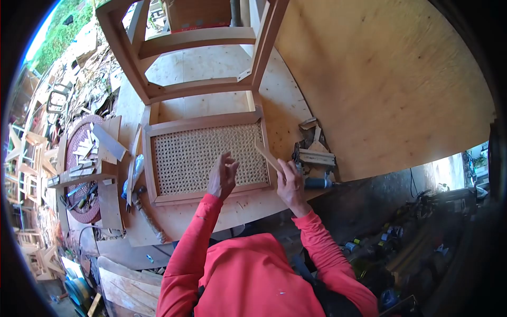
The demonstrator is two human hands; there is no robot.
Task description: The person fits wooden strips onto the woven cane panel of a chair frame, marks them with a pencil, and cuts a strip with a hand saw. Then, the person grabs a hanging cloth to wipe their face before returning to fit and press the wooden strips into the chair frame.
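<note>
A wooden chair frame [198, 86] lies on the workbench with its back toward the far side. Woven cane webbing [198, 158] fills the seat frame in front of me. Over the near part of the webbing is my left hand [223, 177], fingers loosely bent and apart, with nothing visible in it. My right hand [289, 182], at the seat's near right corner, grips a flat wooden strip [268, 155]. The strip's far end points toward the right part of the webbing. Whether it touches the cane I cannot tell.
A hammer [150, 217] lies left of the seat, beside a clear plastic bottle [138, 168]. Farther left, a round woven piece [79, 138] carries wood offcuts and tools. Right of the chair are a stapler-like metal tool [316, 157] and a large plywood sheet [385, 90].
</note>
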